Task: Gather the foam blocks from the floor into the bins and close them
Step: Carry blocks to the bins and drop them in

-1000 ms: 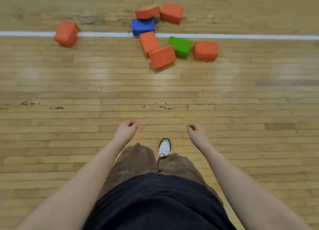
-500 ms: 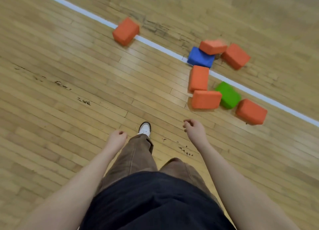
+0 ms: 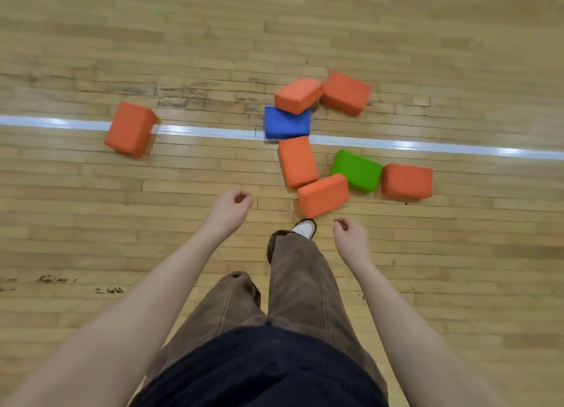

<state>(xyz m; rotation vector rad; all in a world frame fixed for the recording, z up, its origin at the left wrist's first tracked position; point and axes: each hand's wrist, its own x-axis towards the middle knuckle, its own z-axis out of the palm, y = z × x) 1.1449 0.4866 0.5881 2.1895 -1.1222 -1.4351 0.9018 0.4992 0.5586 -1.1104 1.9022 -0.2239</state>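
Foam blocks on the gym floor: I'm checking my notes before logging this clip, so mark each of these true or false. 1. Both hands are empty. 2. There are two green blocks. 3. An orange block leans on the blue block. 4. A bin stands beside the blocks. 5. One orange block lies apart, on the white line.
1. True: the left hand and right hand hold nothing, fingers loosely curled.
2. False: only one green block shows.
3. True: an orange block overlaps the blue block.
4. False: no bin is in view.
5. True: the lone orange block sits across the white line.
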